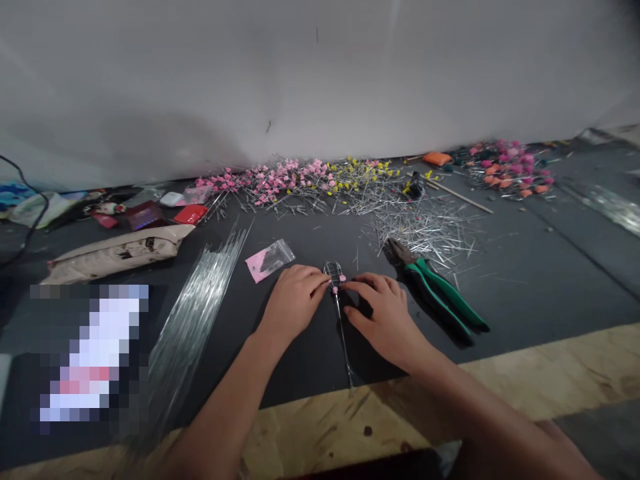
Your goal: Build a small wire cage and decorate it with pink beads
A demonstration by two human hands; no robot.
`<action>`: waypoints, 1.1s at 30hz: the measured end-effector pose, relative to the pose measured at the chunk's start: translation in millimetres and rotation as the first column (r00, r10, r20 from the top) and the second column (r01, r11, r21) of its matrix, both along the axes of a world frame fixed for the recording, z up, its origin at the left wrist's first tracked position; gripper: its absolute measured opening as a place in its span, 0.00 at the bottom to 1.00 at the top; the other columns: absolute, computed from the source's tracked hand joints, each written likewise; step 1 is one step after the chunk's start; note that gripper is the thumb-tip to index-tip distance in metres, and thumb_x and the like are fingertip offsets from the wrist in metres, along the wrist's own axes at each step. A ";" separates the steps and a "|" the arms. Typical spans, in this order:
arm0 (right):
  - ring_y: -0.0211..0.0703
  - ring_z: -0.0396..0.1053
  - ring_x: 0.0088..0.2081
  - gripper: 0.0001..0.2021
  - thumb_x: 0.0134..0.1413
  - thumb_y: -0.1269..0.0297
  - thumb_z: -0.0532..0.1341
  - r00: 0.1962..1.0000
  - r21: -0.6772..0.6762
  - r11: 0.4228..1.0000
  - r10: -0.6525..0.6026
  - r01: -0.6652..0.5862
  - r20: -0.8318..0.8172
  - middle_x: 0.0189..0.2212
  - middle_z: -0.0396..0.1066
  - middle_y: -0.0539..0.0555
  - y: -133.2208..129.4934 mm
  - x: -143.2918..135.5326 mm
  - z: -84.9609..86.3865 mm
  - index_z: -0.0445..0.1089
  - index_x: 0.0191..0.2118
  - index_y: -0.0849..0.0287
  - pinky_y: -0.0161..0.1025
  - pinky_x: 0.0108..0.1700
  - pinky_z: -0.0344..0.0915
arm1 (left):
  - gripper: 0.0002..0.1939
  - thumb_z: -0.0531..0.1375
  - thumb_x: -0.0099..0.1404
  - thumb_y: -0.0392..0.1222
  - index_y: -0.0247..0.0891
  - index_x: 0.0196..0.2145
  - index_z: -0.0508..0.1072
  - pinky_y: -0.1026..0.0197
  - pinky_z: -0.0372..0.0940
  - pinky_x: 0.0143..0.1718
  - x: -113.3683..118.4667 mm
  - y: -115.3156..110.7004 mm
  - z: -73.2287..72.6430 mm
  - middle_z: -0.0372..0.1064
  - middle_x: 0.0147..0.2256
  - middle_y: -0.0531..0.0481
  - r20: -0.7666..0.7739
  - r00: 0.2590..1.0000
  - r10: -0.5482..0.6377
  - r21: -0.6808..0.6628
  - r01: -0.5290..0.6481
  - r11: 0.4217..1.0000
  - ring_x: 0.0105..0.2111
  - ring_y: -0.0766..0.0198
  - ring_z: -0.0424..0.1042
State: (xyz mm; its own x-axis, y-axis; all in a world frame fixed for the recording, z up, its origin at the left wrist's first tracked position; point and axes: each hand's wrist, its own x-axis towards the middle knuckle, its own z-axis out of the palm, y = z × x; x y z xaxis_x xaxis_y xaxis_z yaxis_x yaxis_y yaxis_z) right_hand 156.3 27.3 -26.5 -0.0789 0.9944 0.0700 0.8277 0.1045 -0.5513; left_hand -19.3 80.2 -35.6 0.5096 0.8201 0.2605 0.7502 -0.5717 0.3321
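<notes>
A small wire frame (333,269) with an oval, gridded head and a long twisted stem lies between my hands, its stem pointing toward me. Pink bits sit on its head. My left hand (296,300) has thumb and forefinger pinched at the left side of the head, by a small pink bit. At the right side, my right hand (383,312) has its fingers curved and apart, the forefinger tip near a pink bit and the thumb lower beside the stem. A small zip bag with pink material (267,261) lies beyond my left hand.
Green-handled pliers (443,293) lie right of my right hand, near loose wire pieces (430,230). Long straight wires (200,307) lie at left. Pink and yellow tipped wires (290,180) line the wall. A pixelated bright area (95,353) is at far left.
</notes>
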 end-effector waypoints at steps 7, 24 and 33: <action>0.53 0.56 0.50 0.15 0.50 0.63 0.58 1.000 0.010 1.000 0.010 -0.010 0.012 0.47 0.64 0.53 -0.8 0.2 -0.1 0.69 0.45 0.43 0.53 0.50 0.54 | 0.09 0.53 0.65 0.40 0.39 0.38 0.72 0.54 0.61 0.42 1.1 -0.3 0.7 0.72 0.37 0.50 0.036 0.999 0.018 -0.016 -0.017 1.000 0.39 0.60 0.67; 0.53 0.55 0.50 0.15 0.50 0.63 0.57 1.000 0.000 1.000 0.014 -0.014 0.024 0.47 0.63 0.53 -1.4 0.1 1.0 0.69 0.45 0.44 0.53 0.50 0.54 | 0.12 0.54 0.62 0.33 0.41 0.40 0.74 0.54 0.61 0.40 -1.6 0.0 -1.2 0.71 0.37 0.49 -0.015 0.999 -0.036 0.019 0.036 0.999 0.38 0.60 0.65; 0.53 0.55 0.50 0.15 0.51 0.62 0.57 1.000 0.004 1.000 0.015 -0.015 0.021 0.47 0.64 0.53 -0.4 0.0 1.3 0.69 0.45 0.45 0.53 0.50 0.53 | 0.11 0.54 0.62 0.34 0.42 0.40 0.73 0.54 0.61 0.40 -1.3 -0.7 -1.4 0.72 0.36 0.50 0.037 0.999 -0.018 0.021 0.017 1.000 0.38 0.61 0.66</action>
State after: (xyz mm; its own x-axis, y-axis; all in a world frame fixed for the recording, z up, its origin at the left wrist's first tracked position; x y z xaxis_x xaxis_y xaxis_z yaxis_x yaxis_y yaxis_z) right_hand 156.3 26.8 -25.3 -0.0955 0.9928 0.0724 0.8375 0.1194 -0.5332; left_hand -20.7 79.6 -37.0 0.5134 0.8055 0.2961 0.7275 -0.5915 0.3476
